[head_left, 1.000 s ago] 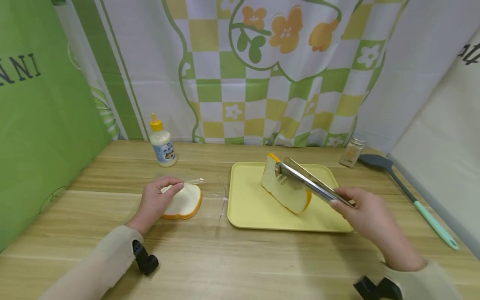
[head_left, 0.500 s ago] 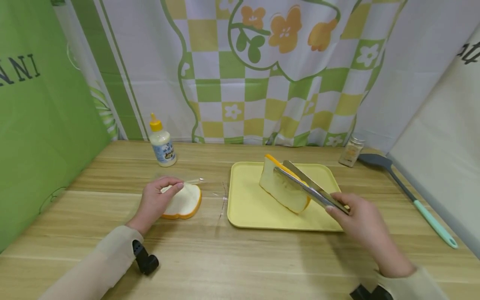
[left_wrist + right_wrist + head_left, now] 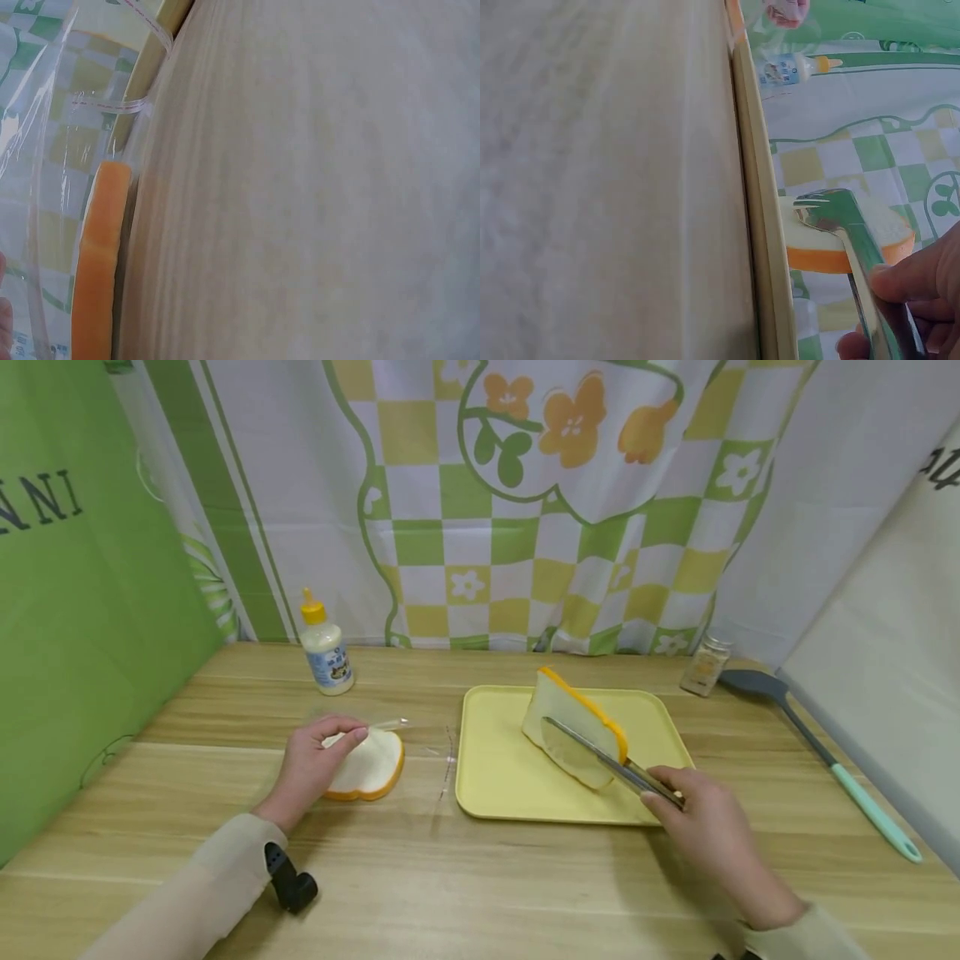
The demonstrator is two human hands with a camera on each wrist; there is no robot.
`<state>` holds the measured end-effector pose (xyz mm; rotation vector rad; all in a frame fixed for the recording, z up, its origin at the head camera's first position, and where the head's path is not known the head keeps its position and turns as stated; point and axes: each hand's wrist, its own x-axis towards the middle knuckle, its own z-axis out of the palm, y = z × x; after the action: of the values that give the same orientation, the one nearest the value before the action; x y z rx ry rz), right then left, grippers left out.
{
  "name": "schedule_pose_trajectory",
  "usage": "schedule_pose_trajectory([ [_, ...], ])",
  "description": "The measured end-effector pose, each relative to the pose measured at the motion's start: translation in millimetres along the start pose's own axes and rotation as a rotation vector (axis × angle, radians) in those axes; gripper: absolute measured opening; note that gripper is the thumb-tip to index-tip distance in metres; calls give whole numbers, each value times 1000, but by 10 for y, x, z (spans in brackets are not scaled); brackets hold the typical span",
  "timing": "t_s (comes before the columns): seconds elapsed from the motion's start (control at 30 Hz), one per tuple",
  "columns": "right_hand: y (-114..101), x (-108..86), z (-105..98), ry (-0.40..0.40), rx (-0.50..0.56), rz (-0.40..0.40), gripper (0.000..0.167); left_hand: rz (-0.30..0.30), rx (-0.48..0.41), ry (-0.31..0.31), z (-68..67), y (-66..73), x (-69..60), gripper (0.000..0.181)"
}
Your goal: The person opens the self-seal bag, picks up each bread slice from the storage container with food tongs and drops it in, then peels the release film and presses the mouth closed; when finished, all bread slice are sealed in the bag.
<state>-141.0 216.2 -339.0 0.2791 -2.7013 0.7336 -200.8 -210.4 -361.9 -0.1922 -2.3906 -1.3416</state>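
My left hand (image 3: 315,756) pinches the raised edge of a clear plastic bag (image 3: 390,723), whose film spreads round a white bread slice (image 3: 375,764) with an orange crust, flat on the table. In the left wrist view the film stands lifted beside the orange crust (image 3: 97,255). On the right, my right hand (image 3: 708,827) grips metal tongs (image 3: 600,753). Their two arms straddle a second bread slice (image 3: 573,714), which stands tilted on edge over the yellow tray (image 3: 487,785). A fork-like tip (image 3: 817,214) shows against that slice in the right wrist view.
Behind my left hand stands a squeeze bottle (image 3: 328,660) with a yellow cap. A small glass jar (image 3: 705,667) and a spatula (image 3: 847,785) with a mint handle lie to the tray's right. A patterned cloth (image 3: 465,543) hangs along the table's back edge.
My right hand has moved toward me and left, turning the tongs so that their arms pass either side of the tray's bread slice. The left hand stays put.
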Motion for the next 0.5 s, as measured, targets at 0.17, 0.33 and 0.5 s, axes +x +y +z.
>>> schedule_pose_trajectory([
  [0.17,30,17,1,69,-7,-61,26,-3,-2,-3,-4,1,1,19],
  [0.33,157,132,-32,116,-70,-201,27,22,-19,2,-6,-5,3,19],
  [0.5,276,210,-8,97,-34,-300,27,40,-15,10,6,-25,3,17],
])
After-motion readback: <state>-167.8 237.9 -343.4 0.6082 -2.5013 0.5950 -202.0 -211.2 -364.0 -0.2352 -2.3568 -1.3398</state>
